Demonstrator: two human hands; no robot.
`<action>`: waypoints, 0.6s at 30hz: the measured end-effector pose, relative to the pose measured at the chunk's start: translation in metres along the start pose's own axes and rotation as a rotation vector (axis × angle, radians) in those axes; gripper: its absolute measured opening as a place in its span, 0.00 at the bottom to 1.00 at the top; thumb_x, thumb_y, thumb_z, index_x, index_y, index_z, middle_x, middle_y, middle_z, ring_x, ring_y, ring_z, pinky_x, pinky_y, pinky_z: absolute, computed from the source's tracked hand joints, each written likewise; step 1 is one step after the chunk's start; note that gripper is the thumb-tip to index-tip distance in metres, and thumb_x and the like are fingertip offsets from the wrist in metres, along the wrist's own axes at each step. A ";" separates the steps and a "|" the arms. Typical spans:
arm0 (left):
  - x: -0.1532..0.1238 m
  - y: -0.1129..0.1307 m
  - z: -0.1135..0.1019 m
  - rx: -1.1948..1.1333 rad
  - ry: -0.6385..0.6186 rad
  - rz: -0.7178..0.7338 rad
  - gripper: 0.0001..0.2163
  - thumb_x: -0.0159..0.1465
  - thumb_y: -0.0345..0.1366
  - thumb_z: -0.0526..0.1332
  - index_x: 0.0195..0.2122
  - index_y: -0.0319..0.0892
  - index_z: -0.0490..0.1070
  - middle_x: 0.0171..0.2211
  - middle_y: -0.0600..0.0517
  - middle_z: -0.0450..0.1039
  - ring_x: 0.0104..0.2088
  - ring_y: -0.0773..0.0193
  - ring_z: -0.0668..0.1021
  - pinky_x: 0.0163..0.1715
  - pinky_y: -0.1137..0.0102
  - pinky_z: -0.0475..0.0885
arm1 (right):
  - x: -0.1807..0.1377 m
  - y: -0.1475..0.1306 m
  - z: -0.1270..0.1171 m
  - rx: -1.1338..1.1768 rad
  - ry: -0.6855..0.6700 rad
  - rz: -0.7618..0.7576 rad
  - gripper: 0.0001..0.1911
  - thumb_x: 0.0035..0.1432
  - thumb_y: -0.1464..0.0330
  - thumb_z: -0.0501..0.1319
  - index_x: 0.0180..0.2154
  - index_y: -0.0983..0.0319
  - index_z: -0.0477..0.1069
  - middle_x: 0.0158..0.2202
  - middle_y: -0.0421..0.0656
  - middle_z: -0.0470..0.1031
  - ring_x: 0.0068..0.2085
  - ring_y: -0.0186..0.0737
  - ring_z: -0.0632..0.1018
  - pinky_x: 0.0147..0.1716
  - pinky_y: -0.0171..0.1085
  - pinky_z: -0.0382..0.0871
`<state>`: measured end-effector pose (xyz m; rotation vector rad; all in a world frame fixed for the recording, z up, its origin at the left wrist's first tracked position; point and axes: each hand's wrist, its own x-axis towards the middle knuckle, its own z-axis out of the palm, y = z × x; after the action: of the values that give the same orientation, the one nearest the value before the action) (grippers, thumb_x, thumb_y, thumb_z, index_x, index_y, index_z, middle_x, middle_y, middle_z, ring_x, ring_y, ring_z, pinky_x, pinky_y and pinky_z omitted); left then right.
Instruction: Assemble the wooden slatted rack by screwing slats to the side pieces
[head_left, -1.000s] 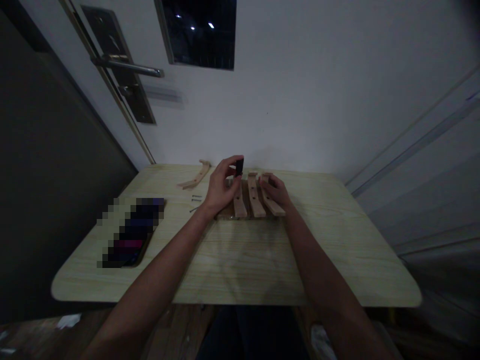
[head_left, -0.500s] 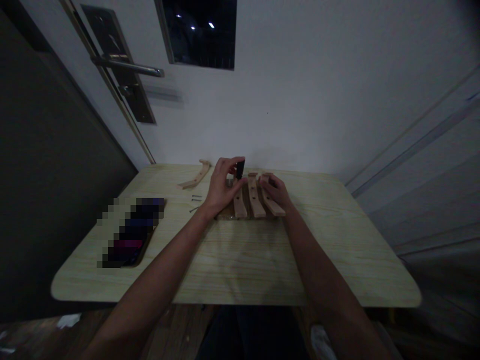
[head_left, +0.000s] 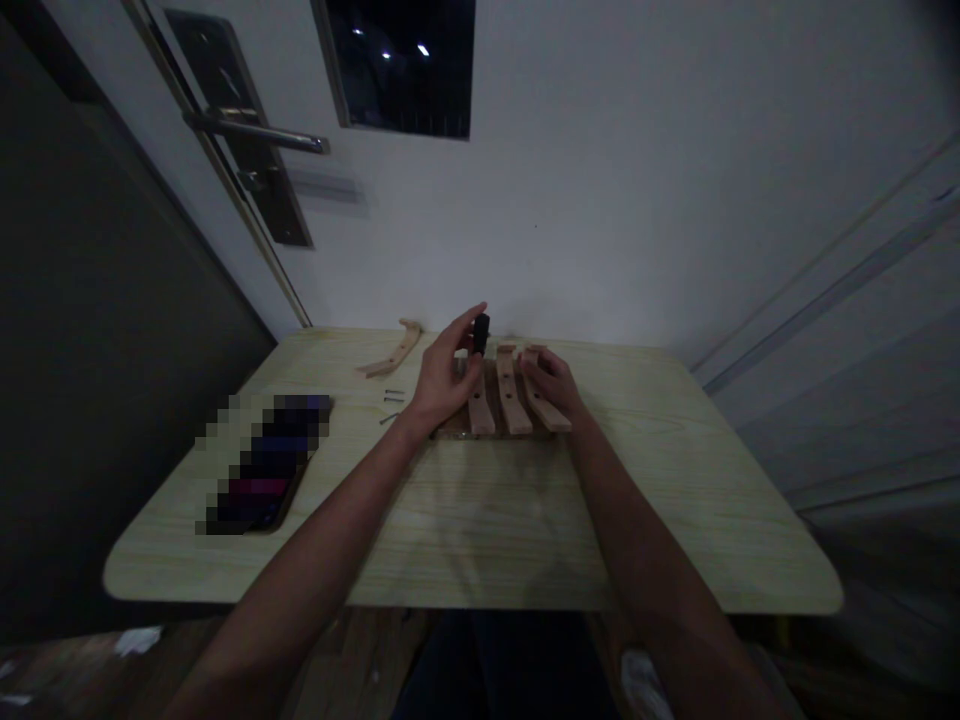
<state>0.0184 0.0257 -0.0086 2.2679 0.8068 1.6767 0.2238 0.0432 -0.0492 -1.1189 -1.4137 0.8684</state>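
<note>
My left hand (head_left: pixel 448 378) is around a short black handle (head_left: pixel 481 334) that stands upright over the leftmost curved wooden hook (head_left: pixel 481 408). Its index finger stretches above the handle and its thumb lies low beside it; the tool's lower end is hidden. The fingers of my right hand (head_left: pixel 551 378) are closed on the upper end of the rightmost wooden hook (head_left: pixel 546 407). Between them lies a middle wooden hook (head_left: pixel 510 390) with dark holes. All three hooks rest across a brown board (head_left: pixel 450 434), partly covered by them and my hands.
Another wooden hook (head_left: pixel 397 352) lies at the back left of the pale table (head_left: pixel 465 530). Several screws (head_left: pixel 394 400) lie left of my left hand. A phone (head_left: pixel 270 470), partly pixelated, is at the left. Behind the table stands a white door with a handle (head_left: pixel 262 134).
My left index finger has lifted and straightened above the black handle, which looks slightly turned. My right hand and the hooks stay in place.
</note>
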 end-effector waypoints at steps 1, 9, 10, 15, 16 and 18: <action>0.000 0.001 0.000 -0.017 -0.007 0.000 0.25 0.68 0.39 0.56 0.66 0.48 0.55 0.57 0.44 0.70 0.44 0.61 0.79 0.47 0.62 0.77 | 0.000 0.001 0.000 0.000 0.003 -0.001 0.23 0.45 0.46 0.65 0.32 0.59 0.70 0.34 0.44 0.76 0.37 0.43 0.75 0.41 0.45 0.70; 0.002 0.002 -0.002 0.052 0.016 0.032 0.22 0.68 0.43 0.59 0.62 0.48 0.62 0.50 0.46 0.71 0.45 0.60 0.76 0.46 0.63 0.76 | 0.000 0.001 0.000 -0.010 -0.014 -0.004 0.24 0.47 0.46 0.64 0.32 0.59 0.70 0.33 0.44 0.75 0.37 0.43 0.74 0.41 0.44 0.70; 0.002 0.001 -0.002 0.073 0.030 0.033 0.22 0.67 0.45 0.61 0.60 0.48 0.64 0.48 0.47 0.71 0.45 0.61 0.75 0.44 0.63 0.77 | 0.000 0.001 0.000 -0.010 -0.010 -0.010 0.23 0.47 0.46 0.64 0.32 0.59 0.70 0.33 0.44 0.75 0.37 0.43 0.74 0.41 0.45 0.70; 0.003 -0.003 0.000 0.062 0.055 0.011 0.22 0.65 0.47 0.63 0.58 0.48 0.66 0.43 0.50 0.71 0.38 0.64 0.74 0.40 0.66 0.76 | -0.001 -0.001 0.001 -0.017 0.010 -0.035 0.23 0.47 0.46 0.64 0.31 0.59 0.69 0.31 0.42 0.73 0.34 0.40 0.72 0.38 0.42 0.68; 0.003 -0.004 0.001 0.047 0.053 0.006 0.22 0.65 0.46 0.63 0.58 0.48 0.66 0.43 0.50 0.71 0.38 0.64 0.74 0.40 0.67 0.76 | -0.001 -0.001 0.001 -0.014 0.007 -0.029 0.23 0.47 0.46 0.64 0.31 0.59 0.69 0.30 0.42 0.73 0.34 0.40 0.71 0.36 0.42 0.68; 0.002 -0.005 0.002 0.019 0.045 -0.003 0.22 0.66 0.45 0.62 0.60 0.48 0.64 0.44 0.49 0.72 0.38 0.65 0.75 0.40 0.68 0.76 | -0.001 -0.002 0.001 -0.001 0.005 -0.018 0.24 0.46 0.45 0.65 0.30 0.59 0.69 0.29 0.41 0.72 0.33 0.39 0.71 0.36 0.41 0.67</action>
<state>0.0187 0.0312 -0.0101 2.2482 0.8390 1.7324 0.2224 0.0416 -0.0483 -1.1065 -1.4180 0.8519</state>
